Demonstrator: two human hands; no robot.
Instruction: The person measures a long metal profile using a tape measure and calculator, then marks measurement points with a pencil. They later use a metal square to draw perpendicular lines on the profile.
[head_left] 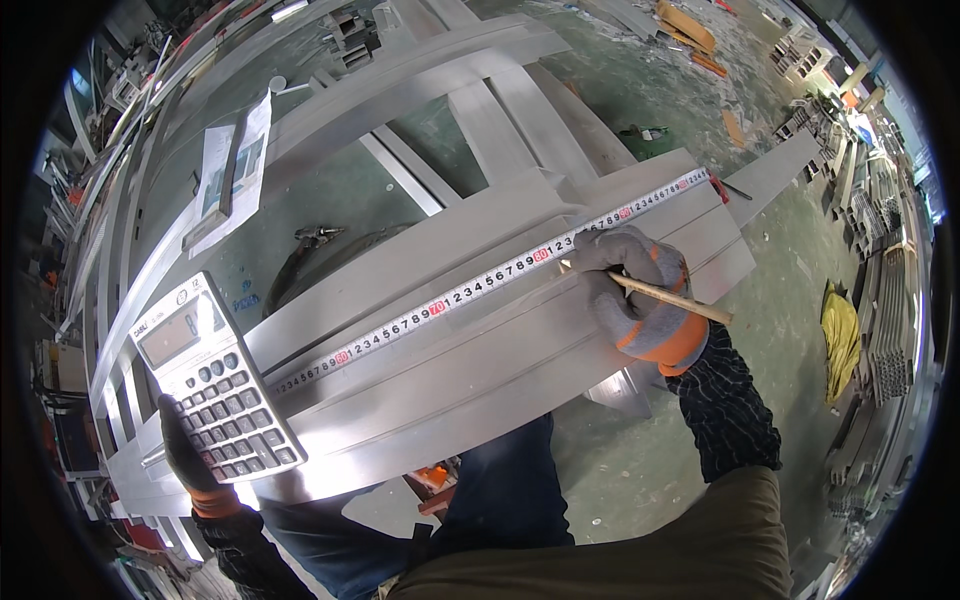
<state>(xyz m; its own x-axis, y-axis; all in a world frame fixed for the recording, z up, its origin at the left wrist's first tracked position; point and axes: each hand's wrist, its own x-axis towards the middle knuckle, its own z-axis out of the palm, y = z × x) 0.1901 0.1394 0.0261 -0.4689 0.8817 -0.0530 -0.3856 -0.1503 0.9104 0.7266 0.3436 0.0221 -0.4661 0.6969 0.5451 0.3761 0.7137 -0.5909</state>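
My left hand (184,448), in a dark glove with an orange cuff, is closed on the lower left edge of a white calculator (292,452) with dark keys, tilted with its screen facing up. My right hand (640,285), in a grey and orange glove, grips a wooden pencil (685,302). Its pale tip points left, close to the edge of a tape measure (490,279). The tape lies stretched along the long silver metal profiles (500,345). My right hand rests over these profiles, just below the tape. The tape's left end disappears behind the calculator.
More metal bars (500,125) cross beyond the profiles. Paper sheets (245,165) with a metal strip on them lie at the far left. Stacked profiles (885,330) and a yellow cloth (841,345) are on the right. Offcuts (688,28) lie on the green floor.
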